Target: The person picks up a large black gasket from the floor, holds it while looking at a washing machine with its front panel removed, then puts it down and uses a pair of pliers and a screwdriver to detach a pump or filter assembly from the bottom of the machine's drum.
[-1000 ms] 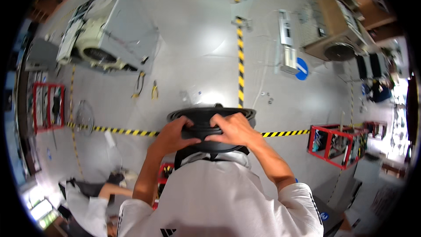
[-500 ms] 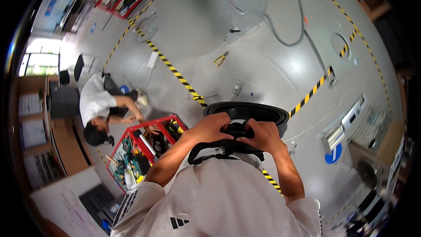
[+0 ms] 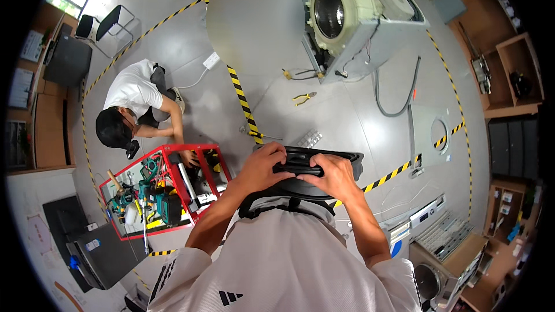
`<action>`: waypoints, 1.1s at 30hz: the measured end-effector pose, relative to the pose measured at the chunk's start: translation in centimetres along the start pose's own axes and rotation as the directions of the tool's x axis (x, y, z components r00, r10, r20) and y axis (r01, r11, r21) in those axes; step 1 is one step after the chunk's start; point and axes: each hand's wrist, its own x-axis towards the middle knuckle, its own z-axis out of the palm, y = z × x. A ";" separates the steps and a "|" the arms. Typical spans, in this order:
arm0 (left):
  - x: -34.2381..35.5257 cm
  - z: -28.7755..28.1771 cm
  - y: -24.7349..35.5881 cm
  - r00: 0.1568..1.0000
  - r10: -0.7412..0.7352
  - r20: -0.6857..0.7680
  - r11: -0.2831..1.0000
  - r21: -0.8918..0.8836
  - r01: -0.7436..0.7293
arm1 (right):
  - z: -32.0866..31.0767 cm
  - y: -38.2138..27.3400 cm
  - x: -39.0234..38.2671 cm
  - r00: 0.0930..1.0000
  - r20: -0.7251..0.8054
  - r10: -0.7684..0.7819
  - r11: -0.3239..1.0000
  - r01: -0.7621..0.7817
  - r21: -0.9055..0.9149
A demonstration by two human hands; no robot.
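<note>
In front of my waist I hold a black rubber door gasket (image 3: 300,160), a thick ring with folded lips. My left hand (image 3: 261,167) is closed round its near rim, with the thumb pressing on the rubber. Close beside it, my right hand (image 3: 335,177) pinches the same stretch of rim between thumb and fingers. The rubber between both thumbs is squeezed together. The ring's far side spreads out behind my fingers, and its underside is hidden.
A washing machine (image 3: 370,52) with a bared drum stands ahead. Pliers (image 3: 303,99), a grey hose (image 3: 377,95) and a front panel (image 3: 426,133) lie on the floor. At left, a co-worker (image 3: 136,95) reaches into a red tool cart (image 3: 167,149). An appliance (image 3: 445,248) stands at right.
My view has swung, bringing the washing machine into sight. The gasket looks flatter and more pressed together between my hands, which keep their hold. The co-worker's hand is still at the cart.
</note>
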 end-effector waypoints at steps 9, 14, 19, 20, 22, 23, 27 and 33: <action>1.6 -8.7 -5.2 0.951 0.079 -0.299 0.995 -0.033 -0.093 | 2.7 -4.0 10.0 0.999 0.027 0.031 0.999 -0.030 -0.023; 5.0 -15.5 -5.1 0.979 0.149 -0.142 0.971 -0.163 -0.172 | 2.1 -4.1 13.9 0.996 -0.090 0.022 0.995 -0.013 0.094; 8.5 -19.9 -5.8 0.988 0.057 -0.142 0.973 -0.212 -0.087 | 0.7 -3.7 18.5 0.982 -0.136 0.129 0.976 -0.102 0.191; 9.4 -20.7 -6.0 0.983 0.061 -0.171 0.984 -0.155 -0.088 | 0.5 -3.2 19.6 0.978 -0.160 0.136 0.975 -0.104 0.196; 11.0 -21.8 -7.4 0.977 0.084 -0.196 0.986 -0.123 -0.109 | 0.1 -1.7 21.8 0.960 -0.155 0.232 0.946 -0.186 0.264; 11.9 -22.3 -7.9 0.974 0.095 -0.208 0.987 -0.106 -0.119 | 0.0 -1.0 23.0 0.958 -0.169 0.230 0.934 -0.169 0.315; 16.6 -23.9 -9.1 0.977 0.183 -0.105 0.980 0.094 -0.174 | -0.2 2.6 27.9 0.944 -0.139 0.298 0.802 -0.169 0.572; 27.1 -25.6 -11.0 0.984 0.171 -0.049 0.974 0.156 -0.162 | -1.3 8.9 36.3 0.932 -0.053 0.358 0.685 -0.224 0.694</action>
